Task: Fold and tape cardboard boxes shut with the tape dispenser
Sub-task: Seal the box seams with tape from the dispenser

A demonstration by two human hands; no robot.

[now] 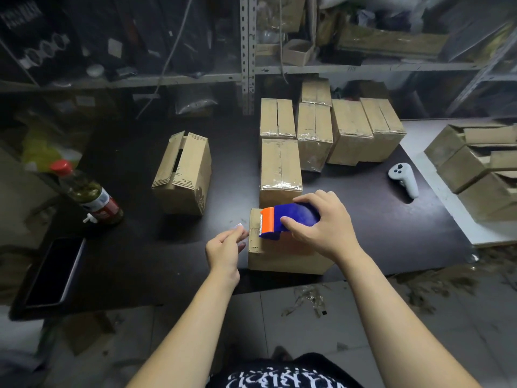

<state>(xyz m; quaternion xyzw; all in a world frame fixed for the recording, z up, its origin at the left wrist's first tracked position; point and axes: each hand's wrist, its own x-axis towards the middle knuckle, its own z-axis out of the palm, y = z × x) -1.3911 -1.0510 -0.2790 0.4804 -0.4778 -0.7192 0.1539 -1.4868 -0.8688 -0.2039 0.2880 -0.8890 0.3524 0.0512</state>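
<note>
We see the right hand gripping the tape dispenser, its fingers curled over the blue body and the thumb pressed on the near side. The orange front of the dispenser rests on the left end of the top of a cardboard box, which stands close to the near edge of the dark table. The left hand is just beside the left side of this box, and its thumb and fingers pinch a clear strip of tape that sticks up from the fingertips. Behind the box, toward the far edge, stands a group of taped boxes, close together. An open box with loose flaps stands apart from them, more to the left. Near the left edge we see a bottle with a red cap, tilted, and a dark phone lying flat at the near left corner. A white controller lies near the right edge, and beyond that edge there are stacked untaped boxes on a lighter surface.
</note>
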